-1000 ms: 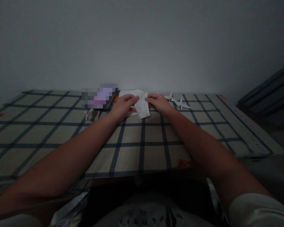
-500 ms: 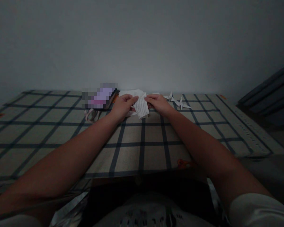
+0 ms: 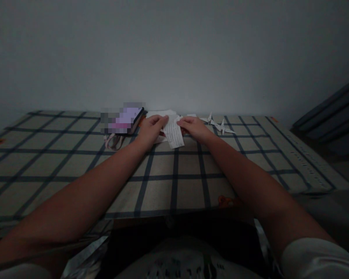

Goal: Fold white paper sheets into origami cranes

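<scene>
Both my arms reach far across a checked cloth (image 3: 163,170) toward the wall. My left hand (image 3: 152,130) and my right hand (image 3: 195,128) pinch the two upper sides of a folded white paper with printed lines (image 3: 174,133), which hangs down between them just over the cloth. Fingers of both hands are closed on it. More white paper (image 3: 159,114) lies flat behind the hands.
Two small white folded paper cranes (image 3: 218,124) sit on the cloth right of my right hand. A dark object with a blurred patch (image 3: 125,118) lies left of my left hand, with a pale looped strap (image 3: 112,141) in front. Dark slanted boards (image 3: 331,116) stand at the far right.
The paper has tilted slightly and its lower edge sits a little lower; both hands shifted only a touch and keep their hold.
</scene>
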`<action>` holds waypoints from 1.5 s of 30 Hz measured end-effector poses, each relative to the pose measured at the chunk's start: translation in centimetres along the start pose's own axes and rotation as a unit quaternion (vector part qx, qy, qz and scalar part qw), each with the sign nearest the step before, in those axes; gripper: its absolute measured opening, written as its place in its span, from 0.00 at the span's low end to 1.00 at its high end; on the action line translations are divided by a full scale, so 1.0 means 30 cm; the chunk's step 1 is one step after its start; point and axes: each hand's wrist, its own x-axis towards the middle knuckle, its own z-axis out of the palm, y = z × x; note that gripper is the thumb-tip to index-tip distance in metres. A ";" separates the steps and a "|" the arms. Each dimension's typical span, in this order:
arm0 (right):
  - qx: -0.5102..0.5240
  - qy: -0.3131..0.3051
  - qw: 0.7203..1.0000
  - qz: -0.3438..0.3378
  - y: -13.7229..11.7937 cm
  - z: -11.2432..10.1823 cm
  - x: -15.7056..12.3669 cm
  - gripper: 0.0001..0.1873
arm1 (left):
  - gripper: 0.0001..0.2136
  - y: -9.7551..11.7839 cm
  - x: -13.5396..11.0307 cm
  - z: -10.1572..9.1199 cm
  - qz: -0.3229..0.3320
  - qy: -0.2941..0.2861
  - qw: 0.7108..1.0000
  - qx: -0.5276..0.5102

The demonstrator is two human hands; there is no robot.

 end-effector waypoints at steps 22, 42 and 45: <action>-0.031 0.057 0.998 0.007 -0.061 0.029 -0.014 0.14 | 0.20 -0.004 0.008 0.001 -0.013 -0.059 0.997 -0.038; -0.052 0.072 0.995 -0.051 -0.007 0.001 0.012 0.12 | 0.21 -0.019 0.017 -0.002 -0.045 -0.065 0.997 0.003; -0.056 0.073 0.994 -0.055 -0.004 0.001 0.013 0.13 | 0.20 -0.024 0.019 -0.001 -0.046 -0.069 0.997 0.001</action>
